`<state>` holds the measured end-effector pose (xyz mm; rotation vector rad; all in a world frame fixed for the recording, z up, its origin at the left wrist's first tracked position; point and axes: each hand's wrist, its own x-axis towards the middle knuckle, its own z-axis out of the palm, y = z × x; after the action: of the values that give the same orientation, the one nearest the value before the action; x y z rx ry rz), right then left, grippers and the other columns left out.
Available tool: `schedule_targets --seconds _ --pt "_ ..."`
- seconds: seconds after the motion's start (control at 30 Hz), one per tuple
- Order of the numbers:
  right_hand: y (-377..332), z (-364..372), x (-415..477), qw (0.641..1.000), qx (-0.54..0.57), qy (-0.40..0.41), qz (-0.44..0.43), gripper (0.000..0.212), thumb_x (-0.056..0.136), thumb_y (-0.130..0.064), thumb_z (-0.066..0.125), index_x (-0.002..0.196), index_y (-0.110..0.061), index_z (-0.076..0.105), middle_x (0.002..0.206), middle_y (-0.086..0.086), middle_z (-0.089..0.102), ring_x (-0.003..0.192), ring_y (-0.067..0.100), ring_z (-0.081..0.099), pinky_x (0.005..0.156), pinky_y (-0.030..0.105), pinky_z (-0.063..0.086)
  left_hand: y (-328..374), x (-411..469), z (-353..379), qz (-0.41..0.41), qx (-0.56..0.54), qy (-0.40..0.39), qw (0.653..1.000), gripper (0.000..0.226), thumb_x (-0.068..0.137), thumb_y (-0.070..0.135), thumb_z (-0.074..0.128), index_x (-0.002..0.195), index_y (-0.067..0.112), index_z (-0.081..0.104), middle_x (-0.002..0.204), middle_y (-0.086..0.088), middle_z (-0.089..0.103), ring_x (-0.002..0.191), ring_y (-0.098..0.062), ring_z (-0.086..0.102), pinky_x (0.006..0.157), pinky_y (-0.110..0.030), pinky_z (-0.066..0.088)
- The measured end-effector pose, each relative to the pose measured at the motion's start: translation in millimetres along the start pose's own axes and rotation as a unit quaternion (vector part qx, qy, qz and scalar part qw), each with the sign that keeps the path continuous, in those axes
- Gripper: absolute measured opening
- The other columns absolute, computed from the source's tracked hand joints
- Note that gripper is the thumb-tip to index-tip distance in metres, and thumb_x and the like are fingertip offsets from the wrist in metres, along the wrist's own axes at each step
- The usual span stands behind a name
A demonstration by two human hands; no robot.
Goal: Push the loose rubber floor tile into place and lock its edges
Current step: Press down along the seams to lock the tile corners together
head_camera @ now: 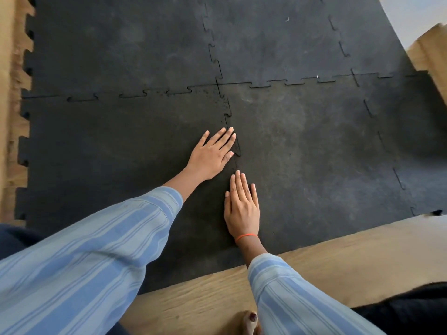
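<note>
Black rubber puzzle-edged tiles cover the floor. The near-left tile and the near-right tile meet at a toothed seam running away from me. My left hand lies flat, palm down, on the near-left tile with its fingertips at the seam. Flat on the same seam, closer to me, rests my right hand, with an orange thread on its wrist. Neither hand holds anything. The part of the seam under my hands is hidden.
Wooden floor shows in front of the tiles' near edge and along the left, where the tiles' teeth stick out free. More joined tiles lie farther away. A foot's toes show at the bottom.
</note>
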<state>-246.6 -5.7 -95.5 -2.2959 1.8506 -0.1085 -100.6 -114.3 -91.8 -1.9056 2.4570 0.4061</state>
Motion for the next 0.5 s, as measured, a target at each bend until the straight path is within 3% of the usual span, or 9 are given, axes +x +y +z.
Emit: schedule_targets --seconds 0.1,0.23,0.3,0.5 --pt "-3 -1 3 1.000 -0.011 -0.012 0.008 0.052 0.101 -0.031 0.019 0.144 -0.007 0.036 0.152 0.008 0.035 0.142 0.020 0.028 0.116 0.041 0.017 2 7 -3 -0.005 0.005 -0.015 1.000 0.054 0.104 0.040 0.014 0.154 0.023 0.001 0.163 0.006 -0.004 0.149 -0.013 -0.001 0.120 -0.043 0.004" --pt "-13 -1 25 0.998 -0.002 -0.050 0.028 0.054 0.100 -0.036 0.008 0.149 -0.013 0.003 0.159 0.002 -0.001 0.144 0.015 -0.009 0.117 0.035 -0.006 -5 24 -11 -0.007 0.004 -0.048 0.999 0.057 0.104 0.042 0.013 0.153 0.023 -0.006 0.162 0.003 -0.012 0.149 -0.014 -0.008 0.120 -0.044 0.000" --pt "-14 -2 41 0.998 -0.004 -0.056 0.014 0.056 0.098 -0.038 0.005 0.147 -0.014 -0.006 0.158 0.001 -0.009 0.143 0.013 -0.016 0.116 0.035 -0.011 -17 37 -17 -0.046 -0.006 -0.047 0.998 0.060 0.103 0.043 0.013 0.153 0.018 -0.008 0.162 -0.001 -0.014 0.149 -0.016 -0.010 0.120 -0.043 -0.002" --pt "-18 -1 68 0.998 -0.016 -0.049 0.021 0.058 0.101 -0.038 0.012 0.151 -0.013 -0.001 0.160 0.000 -0.006 0.141 0.009 -0.018 0.117 0.035 -0.012 -34 56 -24 -0.078 0.001 -0.065 0.995 0.064 0.102 0.047 0.012 0.152 0.014 -0.011 0.161 -0.002 -0.018 0.148 -0.017 -0.013 0.120 -0.044 -0.003"
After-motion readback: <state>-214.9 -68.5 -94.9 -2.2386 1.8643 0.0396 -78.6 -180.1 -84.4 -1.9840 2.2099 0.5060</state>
